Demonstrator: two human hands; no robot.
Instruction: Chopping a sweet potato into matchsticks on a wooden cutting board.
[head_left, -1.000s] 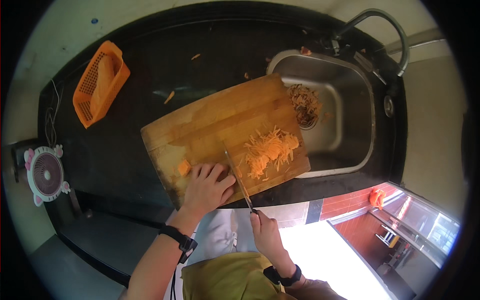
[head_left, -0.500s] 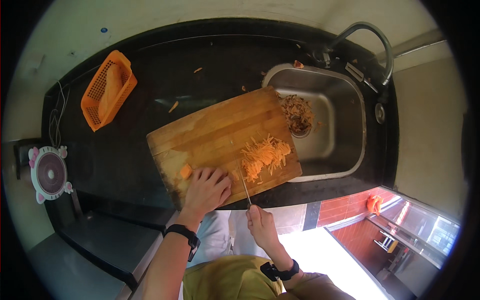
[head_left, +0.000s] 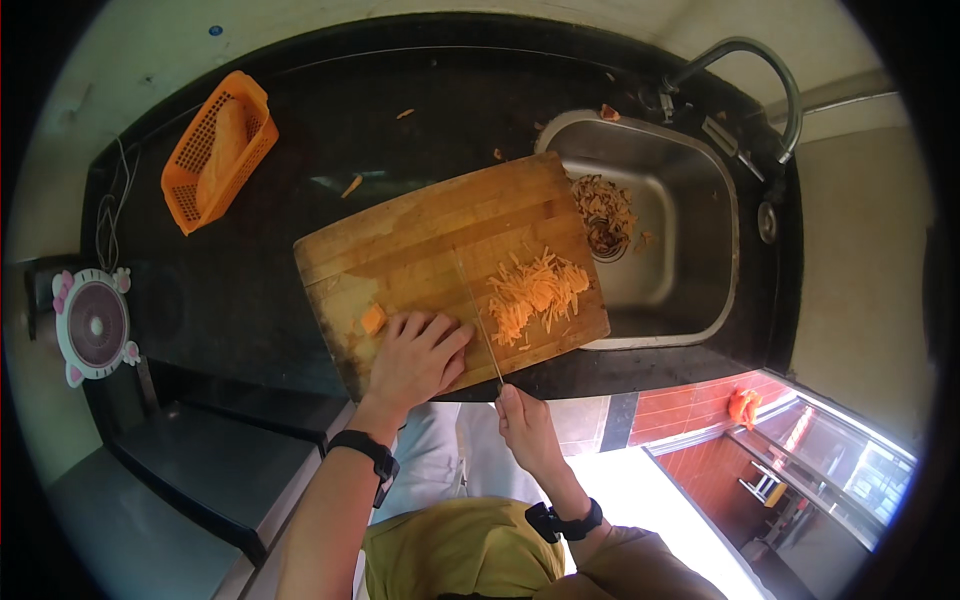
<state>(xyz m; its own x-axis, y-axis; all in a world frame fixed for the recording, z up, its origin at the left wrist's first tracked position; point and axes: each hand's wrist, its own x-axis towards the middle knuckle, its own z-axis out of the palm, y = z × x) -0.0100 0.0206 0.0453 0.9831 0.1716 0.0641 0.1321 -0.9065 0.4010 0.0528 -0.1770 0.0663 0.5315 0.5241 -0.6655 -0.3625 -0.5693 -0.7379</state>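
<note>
My right hand (head_left: 526,425) grips a kitchen knife (head_left: 487,338) by its handle at the near edge of the wooden cutting board (head_left: 430,240). Its blade, seen nearly edge-on, points away from me across the board. Left of the blade, my left hand (head_left: 418,355) presses down with bent fingers held together; the orange vegetable piece under them is hidden now. Beside those fingers lies a small orange chunk (head_left: 373,319). A loose heap of orange vegetable shreds (head_left: 535,292) covers the board's right part, apart from the knife.
The board's right end overlaps the steel sink (head_left: 690,270), where brown peelings (head_left: 603,215) lie around the drain. A curved faucet (head_left: 790,95) and a peeler (head_left: 733,145) are behind it. An orange basket (head_left: 180,190) holds a peeled vegetable (head_left: 222,155); a small fan (head_left: 93,325) stands at left.
The view has shifted slightly, so the counter sits higher in the picture. The knife has moved slightly left relative to the shreds, with a wider gap between them. Both hands keep their grip.
</note>
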